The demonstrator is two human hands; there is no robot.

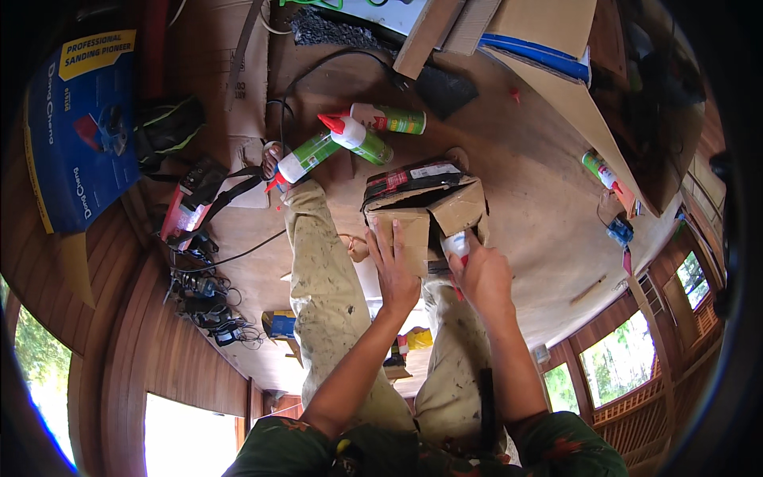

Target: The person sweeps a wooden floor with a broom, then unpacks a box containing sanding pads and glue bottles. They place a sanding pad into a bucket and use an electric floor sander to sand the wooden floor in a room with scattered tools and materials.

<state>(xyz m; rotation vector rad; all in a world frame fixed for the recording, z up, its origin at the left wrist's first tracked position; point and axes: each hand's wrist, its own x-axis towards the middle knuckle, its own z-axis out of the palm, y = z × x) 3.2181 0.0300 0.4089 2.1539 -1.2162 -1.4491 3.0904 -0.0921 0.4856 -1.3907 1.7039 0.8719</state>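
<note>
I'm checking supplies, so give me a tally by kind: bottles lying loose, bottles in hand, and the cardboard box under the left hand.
Loose bottles: 4
Bottle in the right hand: 1
Cardboard box under the left hand: 1
Total: 6

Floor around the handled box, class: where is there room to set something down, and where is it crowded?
Bare floor lies between the box and the lone bottle far right. Up-left, three bottles and a black cord crowd it.
</note>
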